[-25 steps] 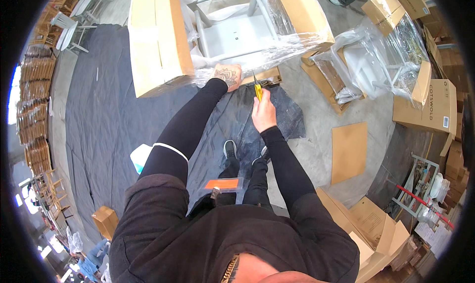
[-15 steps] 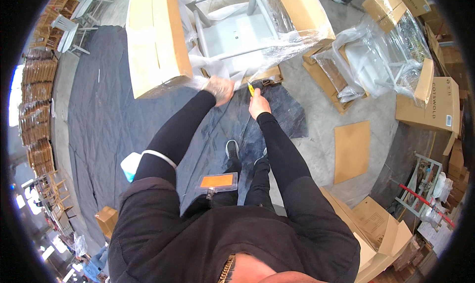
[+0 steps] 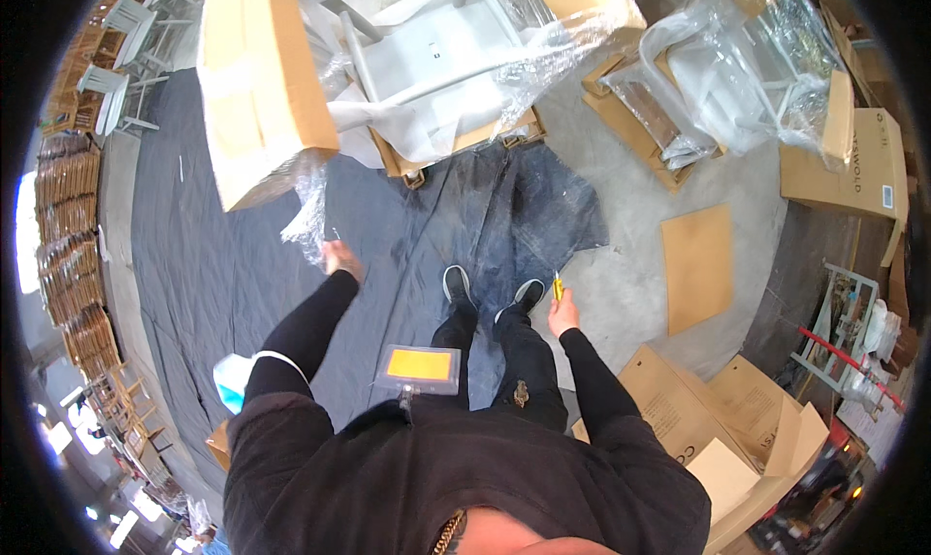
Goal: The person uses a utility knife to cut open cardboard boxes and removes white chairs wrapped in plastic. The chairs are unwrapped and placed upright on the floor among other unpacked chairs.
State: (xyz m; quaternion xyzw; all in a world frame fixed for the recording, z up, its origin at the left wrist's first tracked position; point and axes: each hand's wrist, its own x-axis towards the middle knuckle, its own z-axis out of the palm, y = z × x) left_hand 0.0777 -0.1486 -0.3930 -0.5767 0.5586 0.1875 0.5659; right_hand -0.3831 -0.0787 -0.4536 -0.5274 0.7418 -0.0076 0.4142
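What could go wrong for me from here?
The yellow cutter in your right hand appears to have its blade out, so a careless swing might nick your leg. Tugging the plastic wrap at your left hand could shift the grey chair. The wrinkled dark sheet underfoot may catch a shoe.

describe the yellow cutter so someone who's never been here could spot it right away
Start at the large dark sheet on the floor, then look just past its right edge toward bare concrete. There the person's right grip holds the yellow cutter, tip pointing away from the body. It is slim and bright yellow, unlike the broad, flat tan cardboard piece to its right.
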